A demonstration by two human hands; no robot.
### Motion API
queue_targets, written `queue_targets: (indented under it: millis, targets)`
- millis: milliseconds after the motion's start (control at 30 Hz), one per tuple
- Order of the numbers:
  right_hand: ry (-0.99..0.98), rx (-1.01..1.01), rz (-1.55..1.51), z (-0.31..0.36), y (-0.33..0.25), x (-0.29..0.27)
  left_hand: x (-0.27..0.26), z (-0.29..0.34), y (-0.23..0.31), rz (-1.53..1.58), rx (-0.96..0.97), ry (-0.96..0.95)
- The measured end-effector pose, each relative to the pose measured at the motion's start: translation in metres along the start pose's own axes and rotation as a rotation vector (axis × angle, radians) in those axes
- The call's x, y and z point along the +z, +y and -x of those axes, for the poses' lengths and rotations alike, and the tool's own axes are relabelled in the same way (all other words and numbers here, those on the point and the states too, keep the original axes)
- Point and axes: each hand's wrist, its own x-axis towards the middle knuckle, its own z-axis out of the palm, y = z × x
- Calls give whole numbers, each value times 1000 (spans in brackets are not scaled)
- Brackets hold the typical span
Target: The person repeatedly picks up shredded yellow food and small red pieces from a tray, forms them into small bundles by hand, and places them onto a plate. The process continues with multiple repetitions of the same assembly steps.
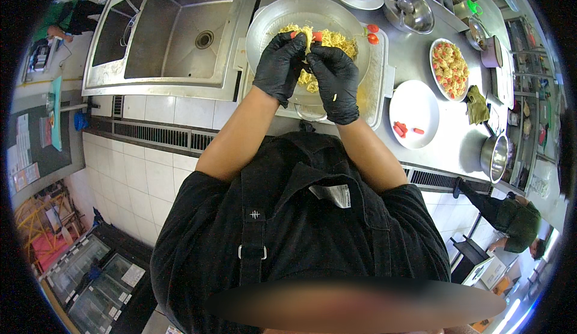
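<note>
Both my hands wear black gloves and meet over a wide metal pan (257,39) with loop handles, which holds yellow noodles (339,42). My left hand (279,63) is closed in a pinch on a small bundle of noodle strands at the fingertips. Close against it, my right hand (335,78) pinches a short red sausage-like piece (317,36). The fingers partly hide where the strands and the piece meet. A bit of noodle sticks to the right glove. On the white oval plate (415,105) to the right lie several more red pieces (400,129).
The pan rests over a pale tray (377,108). Two small tomatoes (372,34) lie beside it. Further right are a plate of noodles with red pieces (449,69), a green cloth (478,105) and steel bowls (409,8). A sink (180,33) is left; another person (511,220) stands far right.
</note>
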Motion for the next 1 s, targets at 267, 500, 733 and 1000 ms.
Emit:
queue_targets:
  millis: [267,500,733,1000]
  targets:
    - [-182,57,218,-18,-17,-26,-15,6,6,68,-202,52]
    - [-546,-121,597,-42,-31,-55,-4,11,37,-580,-226,-145]
    - [-655,100,504,-60,-7,-65,-19,6,26,-1030,-91,-249]
    - [-147,-192,601,-29,-7,-24,-16,2,8,-1297,178,96]
